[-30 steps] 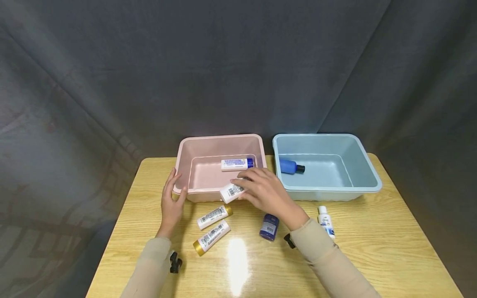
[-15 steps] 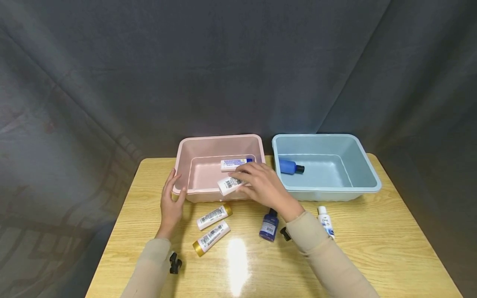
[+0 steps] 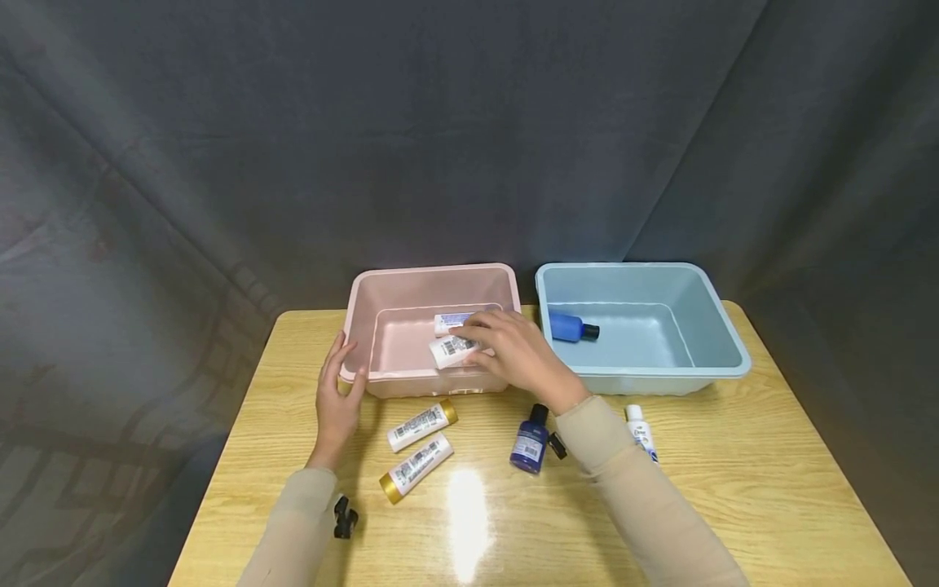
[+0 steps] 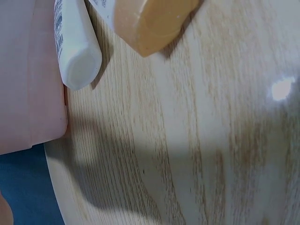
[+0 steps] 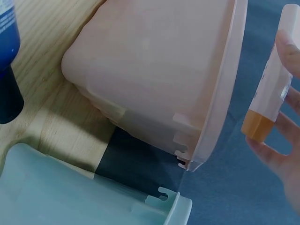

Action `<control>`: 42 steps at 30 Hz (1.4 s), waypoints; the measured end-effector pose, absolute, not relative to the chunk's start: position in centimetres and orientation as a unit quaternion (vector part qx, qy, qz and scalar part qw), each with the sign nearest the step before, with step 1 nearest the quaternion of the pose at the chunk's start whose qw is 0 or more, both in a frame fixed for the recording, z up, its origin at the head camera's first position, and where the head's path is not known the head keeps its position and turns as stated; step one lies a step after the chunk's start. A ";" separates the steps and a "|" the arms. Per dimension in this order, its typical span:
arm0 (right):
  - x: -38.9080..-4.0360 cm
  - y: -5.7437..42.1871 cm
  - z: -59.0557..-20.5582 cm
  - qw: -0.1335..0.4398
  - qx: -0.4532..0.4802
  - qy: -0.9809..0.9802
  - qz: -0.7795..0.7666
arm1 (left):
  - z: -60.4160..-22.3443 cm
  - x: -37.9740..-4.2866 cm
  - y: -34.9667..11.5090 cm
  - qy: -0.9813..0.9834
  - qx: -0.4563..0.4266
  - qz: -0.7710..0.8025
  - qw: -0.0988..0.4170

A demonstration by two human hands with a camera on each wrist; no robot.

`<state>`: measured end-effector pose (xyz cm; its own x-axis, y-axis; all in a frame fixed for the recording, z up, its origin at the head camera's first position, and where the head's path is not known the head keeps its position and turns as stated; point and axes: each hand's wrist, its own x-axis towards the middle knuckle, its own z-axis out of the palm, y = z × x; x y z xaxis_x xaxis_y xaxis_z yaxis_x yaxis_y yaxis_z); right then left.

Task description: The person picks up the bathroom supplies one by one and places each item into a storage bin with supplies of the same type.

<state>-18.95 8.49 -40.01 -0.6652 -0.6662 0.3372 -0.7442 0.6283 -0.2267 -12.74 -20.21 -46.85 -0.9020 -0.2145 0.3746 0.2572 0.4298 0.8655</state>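
Note:
In the head view my right hand (image 3: pixel 517 350) grips a white bottle with a gold cap (image 3: pixel 449 350) over the front part of the pink bin (image 3: pixel 433 271). The right wrist view shows the cap end (image 5: pixel 258 125) between my thumb and fingers, above the bin's rim. My left hand (image 3: pixel 339 412) is at the bin's left front corner, fingers spread along the rim and holding nothing. Inside the bin lies a white bottle with a blue cap (image 3: pixel 447 321), partly hidden by my right hand. Two more white gold-capped bottles, one farther (image 3: pixel 418 429) and one nearer (image 3: pixel 421 465), lie before the bin.
A light blue bin (image 3: pixel 623 372) stands to the right, with a blue black-capped bottle (image 3: pixel 565 328) inside. Before the bins are a dark blue bottle (image 3: pixel 529 444) and a small white bottle (image 3: pixel 641 432) on the wooden table (image 3: pixel 778 489). A dark curtain (image 3: pixel 469 147) hangs behind.
My right hand has moved farther back and lower into the pink bin with the white bottle, from over its front rim. The left hand stays in place.

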 end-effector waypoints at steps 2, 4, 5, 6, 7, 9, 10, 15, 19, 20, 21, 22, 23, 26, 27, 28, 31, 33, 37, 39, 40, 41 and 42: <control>-19.3 8.4 -40.1 0.107 0.391 -0.897 0.175 | -46.8 -12.7 -20.2 -0.817 -0.011 -0.533 0.219; -19.6 8.3 -40.1 0.104 0.390 -0.898 0.176 | -46.8 -12.8 -20.3 -0.817 -0.010 -0.533 0.218; -19.7 8.2 -40.2 0.101 0.389 -0.898 0.176 | -47.2 -12.9 -20.4 -0.816 -0.011 -0.534 0.219; -19.9 8.2 -40.2 0.099 0.387 -0.899 0.176 | -47.6 -13.1 -20.6 -0.815 -0.011 -0.535 0.221; -20.0 8.1 -40.2 0.096 0.385 -0.900 0.178 | -48.0 -13.3 -20.8 -0.815 -0.011 -0.535 0.222; -20.3 8.0 -40.2 0.090 0.382 -0.901 0.185 | -49.0 -13.6 -21.2 -0.814 -0.012 -0.535 0.226; -20.5 7.9 -40.2 0.087 0.379 -0.902 0.188 | -49.5 -13.8 -21.4 -0.813 -0.012 -0.535 0.228; -21.1 7.8 -40.4 0.079 0.367 -0.905 0.201 | -50.6 -14.2 -21.8 -0.817 -0.010 -0.529 0.231; -21.5 7.8 -40.7 0.073 0.363 -0.905 0.208 | -50.6 -14.1 -21.8 -0.819 -0.010 -0.526 0.231; -21.6 7.8 -40.8 0.071 0.362 -0.905 0.211 | -50.5 -14.1 -21.7 -0.819 -0.011 -0.525 0.230; -21.6 7.8 -40.8 0.068 0.362 -0.905 0.213 | -50.5 -14.1 -21.7 -0.820 -0.011 -0.524 0.230; -21.7 7.8 -40.9 0.066 0.362 -0.905 0.215 | -50.5 -14.1 -21.7 -0.820 -0.012 -0.524 0.231; -21.8 7.8 -41.0 0.063 0.362 -0.904 0.217 | -50.4 -14.1 -21.6 -0.820 -0.012 -0.523 0.232; -22.0 7.7 -41.3 0.053 0.360 -0.906 0.215 | -50.4 -14.2 -21.6 -0.819 -0.013 -0.523 0.234; -22.1 7.7 -41.5 0.048 0.359 -0.907 0.215 | -50.5 -14.2 -21.6 -0.819 -0.013 -0.523 0.236; -22.1 7.7 -41.6 0.044 0.357 -0.909 0.211 | -50.5 -14.2 -21.6 -0.819 -0.013 -0.523 0.236; -22.2 7.7 -42.0 0.034 0.350 -0.914 0.203 | -50.6 -14.3 -21.5 -0.819 -0.013 -0.523 0.237; -22.1 7.6 -42.2 0.032 0.349 -0.916 0.197 | -50.6 -14.3 -21.5 -0.819 -0.015 -0.523 0.237; -22.2 7.6 -42.7 0.037 0.350 -0.917 0.189 | -50.5 -14.3 -21.4 -0.819 -0.016 -0.523 0.236; -22.2 7.5 -42.9 0.040 0.351 -0.916 0.191 | -50.5 -14.2 -21.4 -0.819 -0.015 -0.523 0.234; -22.2 7.4 -43.0 0.042 0.352 -0.915 0.191 | -50.5 -14.2 -21.4 -0.819 -0.015 -0.523 0.233; -22.3 7.4 -43.1 0.044 0.352 -0.915 0.191 | -50.6 -14.2 -21.4 -0.820 -0.015 -0.524 0.232; -22.3 7.3 -43.2 0.044 0.353 -0.915 0.191 | -50.6 -14.2 -21.4 -0.820 -0.014 -0.524 0.231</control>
